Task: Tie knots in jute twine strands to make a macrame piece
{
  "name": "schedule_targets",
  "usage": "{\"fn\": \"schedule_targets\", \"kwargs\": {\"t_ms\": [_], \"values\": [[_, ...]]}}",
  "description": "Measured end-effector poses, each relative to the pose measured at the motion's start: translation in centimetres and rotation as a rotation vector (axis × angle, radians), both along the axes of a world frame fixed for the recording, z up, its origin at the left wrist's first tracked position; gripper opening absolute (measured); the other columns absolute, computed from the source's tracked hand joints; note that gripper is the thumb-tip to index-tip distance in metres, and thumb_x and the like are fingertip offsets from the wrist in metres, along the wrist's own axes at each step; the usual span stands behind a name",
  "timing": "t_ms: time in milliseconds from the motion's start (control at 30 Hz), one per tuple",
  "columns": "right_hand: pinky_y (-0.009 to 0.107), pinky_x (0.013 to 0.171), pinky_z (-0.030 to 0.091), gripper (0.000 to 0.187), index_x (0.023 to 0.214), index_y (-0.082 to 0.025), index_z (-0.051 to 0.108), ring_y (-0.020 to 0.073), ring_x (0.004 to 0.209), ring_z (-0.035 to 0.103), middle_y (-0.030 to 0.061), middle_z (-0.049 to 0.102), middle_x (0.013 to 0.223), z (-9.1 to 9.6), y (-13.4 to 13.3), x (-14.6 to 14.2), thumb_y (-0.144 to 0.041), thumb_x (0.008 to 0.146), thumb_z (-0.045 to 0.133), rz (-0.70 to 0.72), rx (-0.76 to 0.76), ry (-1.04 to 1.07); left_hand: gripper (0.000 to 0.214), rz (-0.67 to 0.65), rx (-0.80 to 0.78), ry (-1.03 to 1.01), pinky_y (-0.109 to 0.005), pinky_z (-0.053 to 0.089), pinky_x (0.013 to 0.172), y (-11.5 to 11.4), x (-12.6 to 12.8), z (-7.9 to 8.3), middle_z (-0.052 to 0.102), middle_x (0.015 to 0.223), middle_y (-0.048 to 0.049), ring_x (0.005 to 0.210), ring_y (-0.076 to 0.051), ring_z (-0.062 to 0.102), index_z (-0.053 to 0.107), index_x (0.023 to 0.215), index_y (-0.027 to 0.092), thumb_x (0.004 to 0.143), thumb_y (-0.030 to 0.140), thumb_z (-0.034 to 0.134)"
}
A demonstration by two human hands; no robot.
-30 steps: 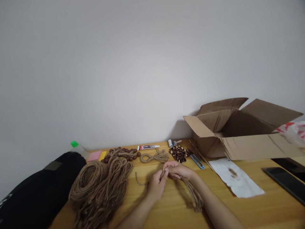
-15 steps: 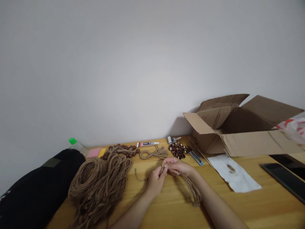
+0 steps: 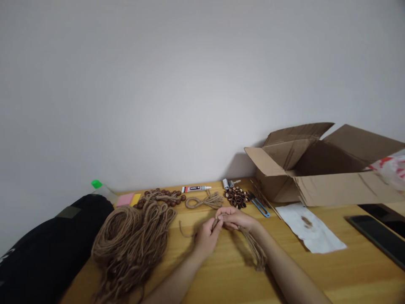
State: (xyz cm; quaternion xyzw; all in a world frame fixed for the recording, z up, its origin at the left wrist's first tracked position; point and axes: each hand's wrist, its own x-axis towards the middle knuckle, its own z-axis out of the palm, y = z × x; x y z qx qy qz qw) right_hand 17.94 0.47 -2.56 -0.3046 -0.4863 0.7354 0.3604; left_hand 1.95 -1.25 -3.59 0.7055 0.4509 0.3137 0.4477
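Note:
A bundle of brown jute cord [image 3: 255, 250] passes through both hands over the middle of the table. My left hand [image 3: 207, 237] pinches it between thumb and fingers, and a loose cord end curls out to its left. My right hand [image 3: 236, 219] is closed around the same bundle, its fingertips meeting the left ones; the strands hang out below the right wrist. The spot between the fingertips is mostly hidden. Just beyond the hands lies a looped, tied cord bundle [image 3: 204, 201]. Dark brown ring-like pieces [image 3: 236, 196] are piled behind the right hand, beside blue thread snips [image 3: 260, 206].
A large heap of jute cord [image 3: 133, 249] and brown beads [image 3: 171, 197] lie left. A glue tube [image 3: 196, 188] is near the wall. To the right are an open cardboard box [image 3: 335, 188], a stained white tissue [image 3: 311, 228] and a dark phone [image 3: 376, 238]. A black bag [image 3: 57, 245] borders the left.
The hands stay pinched on the cord bundle in nearly the same pose. The whole view has shifted very slightly.

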Motion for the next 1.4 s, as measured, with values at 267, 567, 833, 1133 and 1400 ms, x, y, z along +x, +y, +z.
{"fn": "schedule_targets", "kwargs": {"t_ms": [267,567,833,1133,1400], "values": [[0.017,0.035,0.014,0.027,0.08,-0.012,0.057,0.001,0.028,0.023,-0.0114,0.041,0.035,0.13,-0.09,-0.02,-0.035,0.072,0.068,-0.01,-0.015,0.017,0.043,0.003,-0.005,0.01,-0.022,0.026,0.049,-0.02,0.0,0.26,0.037,0.051,0.0049,0.051,-0.009,0.035,0.042,0.063,0.018,0.082,0.055,0.037],[0.018,0.035,0.015,0.026,0.078,-0.012,0.057,0.0013,0.028,0.023,-0.0118,0.039,0.033,0.41,-0.17,-0.08,-0.035,0.072,0.068,0.006,-0.005,0.018,0.045,0.009,0.003,-0.007,-0.021,0.026,0.048,-0.01,0.05,-0.09,0.037,0.05,0.0051,0.05,-0.009,0.035,0.043,0.063,0.018,0.082,0.058,0.036],[0.017,0.035,0.014,0.026,0.08,-0.013,0.057,0.0013,0.028,0.022,-0.0117,0.041,0.035,0.18,-0.1,0.05,-0.035,0.072,0.066,-0.001,-0.005,0.0,0.045,0.011,0.011,0.004,-0.021,0.026,0.048,0.08,0.04,-0.33,0.037,0.05,0.0051,0.051,-0.009,0.036,0.043,0.063,0.018,0.081,0.059,0.036],[0.017,0.035,0.015,0.026,0.08,-0.012,0.057,0.001,0.029,0.024,-0.0108,0.042,0.036,0.19,-0.13,0.01,-0.034,0.071,0.067,-0.015,-0.017,-0.005,0.045,0.003,-0.004,-0.001,-0.021,0.027,0.049,-0.01,0.06,0.05,0.037,0.05,0.0048,0.051,-0.01,0.036,0.042,0.063,0.018,0.082,0.059,0.035],[0.016,0.035,0.016,0.026,0.079,-0.012,0.057,0.0014,0.028,0.024,-0.0113,0.041,0.034,0.25,-0.13,-0.03,-0.035,0.072,0.067,-0.004,-0.005,0.002,0.047,0.005,-0.013,-0.012,-0.022,0.026,0.049,0.07,0.05,-0.41,0.038,0.05,0.005,0.051,-0.01,0.037,0.043,0.064,0.018,0.081,0.061,0.035]]}}
